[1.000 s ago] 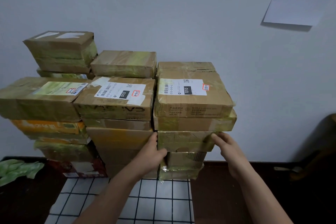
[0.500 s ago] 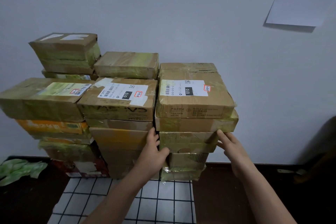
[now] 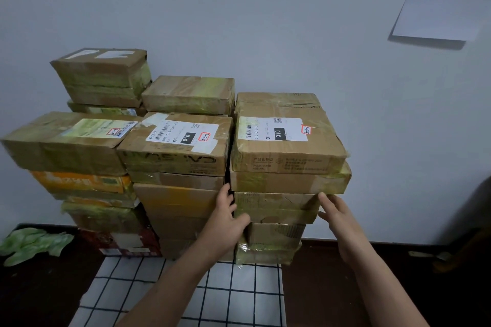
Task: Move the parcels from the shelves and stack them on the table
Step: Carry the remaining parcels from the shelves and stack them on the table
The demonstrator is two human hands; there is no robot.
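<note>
Several taped cardboard parcels stand in three stacks against the wall on a table with a white checked cloth (image 3: 239, 297). The right stack's top parcel (image 3: 287, 141) carries a white label marked 010. Below it lies a wider parcel (image 3: 289, 182), then a third parcel (image 3: 276, 206). My left hand (image 3: 225, 218) presses the left end of that third parcel, fingers in the gap between the middle and right stacks, thumb across its front. My right hand (image 3: 340, 218) reaches its right end with straight fingers, fingertips just under the wider parcel's corner.
The middle stack (image 3: 172, 151) and left stack (image 3: 63, 141) stand close beside the right one. Two further parcels (image 3: 103, 74) sit at the back. Green crumpled plastic (image 3: 32, 244) lies at the left. A paper sheet (image 3: 449, 0) hangs on the wall.
Both hands have stayed at the sides of the third parcel in the right stack, shifting slightly. The view has tilted a little; the stacks have not moved.
</note>
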